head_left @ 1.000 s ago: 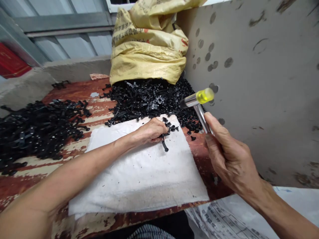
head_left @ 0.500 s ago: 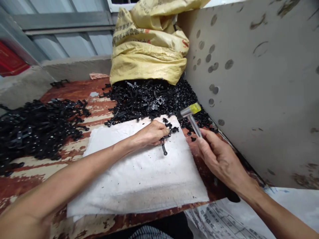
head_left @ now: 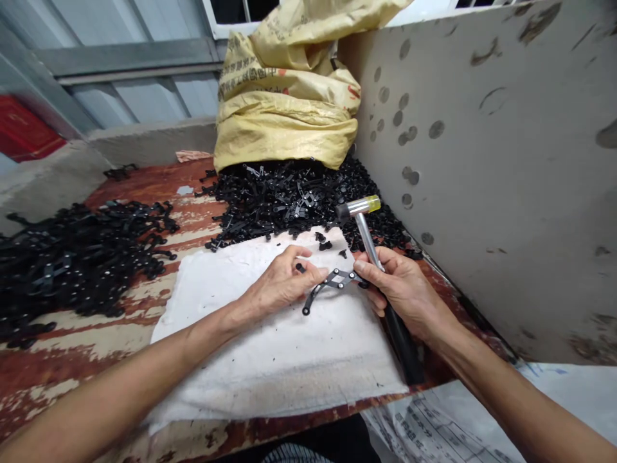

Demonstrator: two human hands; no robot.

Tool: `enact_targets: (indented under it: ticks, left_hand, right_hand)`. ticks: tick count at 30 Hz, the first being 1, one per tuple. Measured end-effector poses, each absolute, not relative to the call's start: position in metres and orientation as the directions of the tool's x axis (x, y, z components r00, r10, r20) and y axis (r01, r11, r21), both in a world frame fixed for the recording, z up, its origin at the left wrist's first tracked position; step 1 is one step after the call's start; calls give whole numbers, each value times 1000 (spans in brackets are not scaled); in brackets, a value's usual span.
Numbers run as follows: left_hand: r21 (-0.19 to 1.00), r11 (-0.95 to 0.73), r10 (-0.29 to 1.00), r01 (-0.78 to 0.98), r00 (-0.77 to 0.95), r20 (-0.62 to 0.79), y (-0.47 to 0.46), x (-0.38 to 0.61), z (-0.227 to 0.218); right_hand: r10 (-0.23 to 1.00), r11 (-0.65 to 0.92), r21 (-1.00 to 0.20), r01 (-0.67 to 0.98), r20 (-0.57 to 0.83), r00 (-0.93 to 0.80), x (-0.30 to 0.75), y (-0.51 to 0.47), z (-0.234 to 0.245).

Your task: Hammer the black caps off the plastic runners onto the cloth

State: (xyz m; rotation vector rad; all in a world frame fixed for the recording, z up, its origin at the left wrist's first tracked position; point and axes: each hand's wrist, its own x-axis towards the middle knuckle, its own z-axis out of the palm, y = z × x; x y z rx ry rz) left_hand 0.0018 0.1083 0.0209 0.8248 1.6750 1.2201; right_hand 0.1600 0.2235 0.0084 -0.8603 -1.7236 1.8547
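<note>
A black hinged linkage (head_left: 332, 280) with crossed arms and round rivets is held just over the white cloth (head_left: 270, 360). My left hand (head_left: 282, 280) is closed on its left side, thumb and fingers pinching it, while one curved arm hangs down free. My right hand (head_left: 409, 286) grips a small hammer (head_left: 367, 238) with a metal shaft, a black lower handle, and a head that is black at one end and yellow at the other. The thumb and fingertips of that same hand also touch the linkage's right end. Several small black pieces (head_left: 325, 244) lie on the cloth's far edge.
Behind the cloth, a heap of loose black parts (head_left: 289, 199) spills from a yellow woven sack (head_left: 289, 128). Another pile of black linkages (head_left: 72, 257) covers the left of the worn red table (head_left: 139, 292). A grey panel (head_left: 506, 193) stands along the right.
My right hand has moved left with the hammer, reaching the linkage. The linkage has been lifted and spread, and now shows between both hands.
</note>
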Motion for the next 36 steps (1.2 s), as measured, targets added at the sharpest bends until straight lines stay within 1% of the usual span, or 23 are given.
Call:
enact_targets:
  ticks: [1, 2, 4, 5, 7, 9, 11, 14, 15, 17, 19, 20, 24, 28, 31, 34, 36]
  left_hand:
    - [939, 312, 858, -145, -383, -344, 107, 2, 20]
    - [899, 327, 845, -290, -336, -415, 106, 2, 20]
    - [795, 345, 830, -499, -233, -506, 106, 2, 21]
    - [748, 341, 820, -569, -208, -533, 107, 2, 22]
    - [677, 294, 795, -674, -220, -565, 108, 3, 24]
    - [624, 265, 782, -735, -216, -585, 108, 5, 26]
    - [606, 277, 787, -746, -185, -588, 107, 7, 25]
    - [642, 308, 810, -702, -160, -564, 107, 8, 23]
    - [662, 323, 814, -676, -159, -559, 107, 5, 23]
    - [692, 370, 804, -620, -160, -573, 108, -4, 22]
    - [710, 400, 782, -580, -188, -595, 108, -17, 22]
    - [716, 401, 769, -571, -216, -602, 108, -24, 22]
    - [743, 357, 717, -566, -344, -606, 110, -38, 24]
    - [784, 310, 728, -538, -395, -559, 113, -38, 27]
    - [807, 286, 735, -517, -422, -531, 114, -37, 29]
    - [802, 300, 747, -517, -396, -534, 117, -38, 28]
    - [795, 329, 745, -510, -378, -550, 121, -37, 27]
  right_hand:
    - [714, -114, -991, 69, -130, -688, 158, 222, 9]
    - [714, -115, -991, 65, -128, -689, 156, 220, 10]
    - [706, -92, -993, 69, -114, -699, 152, 217, 12]
    - [702, -79, -994, 70, -105, -704, 149, 216, 12]
    - [700, -70, -996, 58, -91, -708, 145, 214, 13]
    - [704, -84, -996, 40, -88, -705, 142, 213, 12]
    - [705, -85, -995, 42, -91, -704, 140, 212, 11]
    - [681, -37, -997, 73, -79, -728, 140, 211, 9]
    - [670, 21, -995, 101, -61, -740, 141, 211, 8]
    - [650, 200, -964, 178, -6, -760, 144, 214, 7]
    - [639, 374, -895, 244, 57, -767, 147, 219, 6]
    - [635, 433, -861, 265, 84, -768, 148, 223, 5]
    - [614, 554, -765, 329, 108, -782, 150, 234, 5]
    - [579, 619, -684, 386, 66, -812, 154, 233, 4]
    - [556, 663, -639, 390, 71, -828, 163, 228, 1]
    - [517, 676, -658, 333, 100, -850, 175, 223, -1]
    - [529, 626, -719, 303, 105, -842, 182, 220, 0]
